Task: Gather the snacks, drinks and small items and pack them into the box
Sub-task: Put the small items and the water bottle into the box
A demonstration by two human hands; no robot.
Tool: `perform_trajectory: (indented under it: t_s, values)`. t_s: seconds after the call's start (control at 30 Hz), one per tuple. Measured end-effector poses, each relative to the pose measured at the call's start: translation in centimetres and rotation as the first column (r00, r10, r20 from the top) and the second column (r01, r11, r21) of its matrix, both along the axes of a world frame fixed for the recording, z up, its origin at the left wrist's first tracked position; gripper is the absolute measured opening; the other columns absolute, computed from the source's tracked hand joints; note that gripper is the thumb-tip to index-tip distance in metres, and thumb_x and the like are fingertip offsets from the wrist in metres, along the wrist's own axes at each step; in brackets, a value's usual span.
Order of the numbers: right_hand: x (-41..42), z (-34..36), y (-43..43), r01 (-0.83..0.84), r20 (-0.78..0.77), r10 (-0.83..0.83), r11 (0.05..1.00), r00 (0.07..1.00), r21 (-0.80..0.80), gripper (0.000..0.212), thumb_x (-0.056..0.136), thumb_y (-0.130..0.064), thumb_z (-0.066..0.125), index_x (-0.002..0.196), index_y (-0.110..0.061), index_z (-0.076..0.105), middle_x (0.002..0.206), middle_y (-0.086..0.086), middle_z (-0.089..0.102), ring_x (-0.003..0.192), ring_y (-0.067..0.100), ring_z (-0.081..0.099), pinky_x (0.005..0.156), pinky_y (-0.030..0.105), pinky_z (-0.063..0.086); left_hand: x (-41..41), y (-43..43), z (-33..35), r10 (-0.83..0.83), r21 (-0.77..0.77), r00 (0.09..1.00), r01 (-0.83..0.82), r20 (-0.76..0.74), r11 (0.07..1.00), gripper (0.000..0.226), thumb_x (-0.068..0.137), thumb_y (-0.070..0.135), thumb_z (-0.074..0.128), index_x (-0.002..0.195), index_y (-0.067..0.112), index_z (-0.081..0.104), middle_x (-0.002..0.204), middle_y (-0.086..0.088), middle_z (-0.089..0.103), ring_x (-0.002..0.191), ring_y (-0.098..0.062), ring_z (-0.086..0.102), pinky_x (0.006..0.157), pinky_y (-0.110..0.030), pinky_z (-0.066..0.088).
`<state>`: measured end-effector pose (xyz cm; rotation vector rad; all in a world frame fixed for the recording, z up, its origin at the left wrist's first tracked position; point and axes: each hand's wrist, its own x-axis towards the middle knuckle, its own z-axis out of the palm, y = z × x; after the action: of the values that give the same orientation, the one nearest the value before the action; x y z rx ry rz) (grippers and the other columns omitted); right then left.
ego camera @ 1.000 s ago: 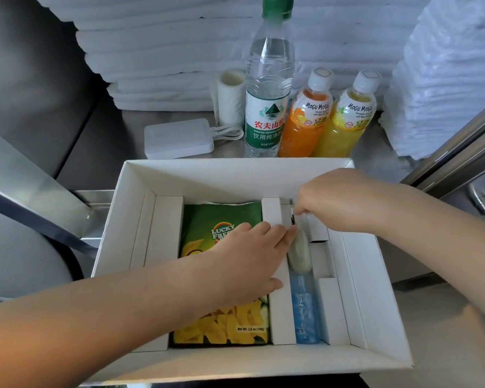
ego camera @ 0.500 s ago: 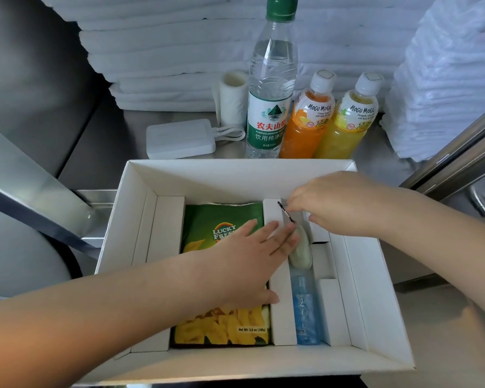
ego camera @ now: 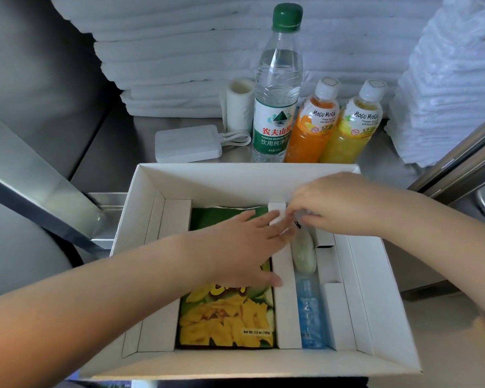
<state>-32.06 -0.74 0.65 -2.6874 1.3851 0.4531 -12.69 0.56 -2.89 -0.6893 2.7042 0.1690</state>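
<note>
**Small black item pinched over the box's narrow slot**

The small black item [ego camera: 298,224] hangs at the fingertips of the right hand [ego camera: 345,204], which are bunched and pinching it above the far end of the narrow slot in the box [ego camera: 381,289]. Just below it in that slot lies a pale green oval piece [ego camera: 303,254], and a blue bottle [ego camera: 310,312] lies toward the box's near end. The left hand [ego camera: 241,247] lies flat, fingers straight, on the snack bag [ego camera: 224,317] in the box's middle compartment. Behind the box stand a water bottle [ego camera: 276,107], an orange drink [ego camera: 311,130] and a yellow drink [ego camera: 350,133].
</note>
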Motion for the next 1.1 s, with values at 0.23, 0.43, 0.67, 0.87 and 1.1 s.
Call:
perform_trajectory:
  t_s: [0.23,0.43,0.67,0.87,1.1]
  values:
    - [0.6,1.7,0.5,0.002,0.476,0.214,0.910,0.853,-0.414,0.024,0.093,-0.019,0.052,0.113,-0.014,0.065,0.099,0.000,0.065,0.087,0.019,0.062,0.062,0.032,0.051,4.7,-2.1,5.3,0.059,-0.286,0.871,-0.223,-0.487,0.932,0.049,0.090,0.046,0.035,0.129,0.022,0.053,0.134,0.000,0.052,0.126,-0.019,0.042,0.108,-0.032,0.025]
    - [2.5,2.2,-2.3,0.019,0.504,0.249,0.884,0.827,-0.467,0.019,0.093,-0.020,0.053,0.103,-0.012,0.067,0.094,0.000,0.060,0.082,0.015,0.056,0.067,0.034,0.052,7.6,-3.8,4.7,0.347,-0.255,0.859,-0.456,-0.376,0.853,0.061,0.093,0.052,0.027,0.147,0.022,0.025,0.144,0.002,0.041,0.131,-0.018,0.037,0.109,-0.030,0.023]
    - [3.0,0.9,-4.5,0.032,0.521,0.120,0.961,0.845,-0.274,0.034,0.096,-0.039,0.036,0.067,-0.023,0.037,0.059,-0.010,0.040,0.055,0.007,0.042,0.048,0.023,0.030,8.0,-4.8,3.8,0.400,-0.183,0.826,-0.499,-0.398,0.847,0.056,0.089,0.056,0.021,0.135,0.031,0.040,0.121,0.010,0.056,0.107,-0.014,0.052,0.092,-0.032,0.037]
    - [2.7,0.7,-5.1,-0.018,0.523,0.144,0.971,0.840,-0.238,0.032,0.094,-0.048,0.031,0.073,-0.025,0.038,0.059,-0.012,0.040,0.055,0.005,0.043,0.048,0.018,0.029,8.1,-5.4,3.5,0.414,-0.140,0.812,-0.506,-0.412,0.851,0.048,0.092,0.053,0.027,0.132,0.034,0.044,0.117,0.012,0.057,0.104,-0.012,0.051,0.090,-0.031,0.036]
    - [2.7,0.6,-6.0,-0.065,0.526,0.205,0.960,0.825,-0.272,0.032,0.094,-0.042,0.037,0.072,-0.019,0.042,0.061,-0.012,0.039,0.054,0.009,0.038,0.050,0.025,0.029,7.9,-6.6,3.4,0.438,-0.103,0.810,-0.511,-0.391,0.853,0.032,0.098,0.041,0.030,0.117,0.027,0.053,0.098,0.011,0.057,0.091,-0.014,0.053,0.076,-0.029,0.038]
